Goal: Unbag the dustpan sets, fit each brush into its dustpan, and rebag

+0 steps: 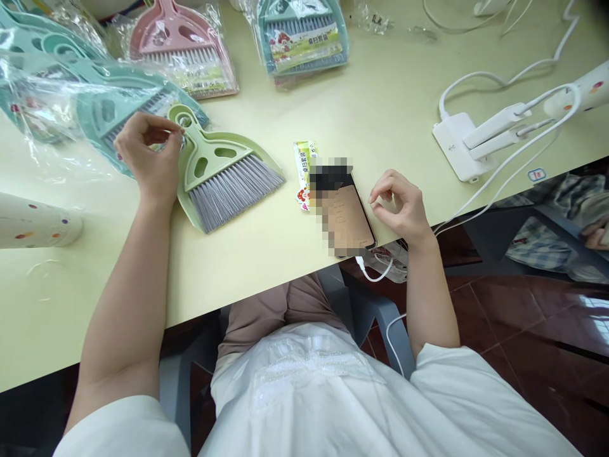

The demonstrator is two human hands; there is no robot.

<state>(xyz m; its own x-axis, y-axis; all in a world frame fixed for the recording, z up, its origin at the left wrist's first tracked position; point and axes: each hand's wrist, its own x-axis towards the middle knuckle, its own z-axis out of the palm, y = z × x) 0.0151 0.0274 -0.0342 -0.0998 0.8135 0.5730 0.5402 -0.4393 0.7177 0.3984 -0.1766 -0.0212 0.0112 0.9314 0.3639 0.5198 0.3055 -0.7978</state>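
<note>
The pale green dustpan (188, 212) is lying just right of the left hand (155, 170) — its gray-bristled brush (234, 192) nesting inside. Those fingertips are meeting at the handles — grip unclear. The right hand (406, 208) is curling loosely open beside the phone (351, 219).

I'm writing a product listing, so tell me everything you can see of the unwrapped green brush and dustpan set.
The green brush and dustpan set looks like plastic, with straight grey bristles below two rounded openings. The brush sits nested in the pan, whose rim shows around it. The set lies on the table, looped handle end pointing away from the person, bristles towards the lower right. The left hand has its fingertips at the handle; whether they grip it is unclear.
</note>
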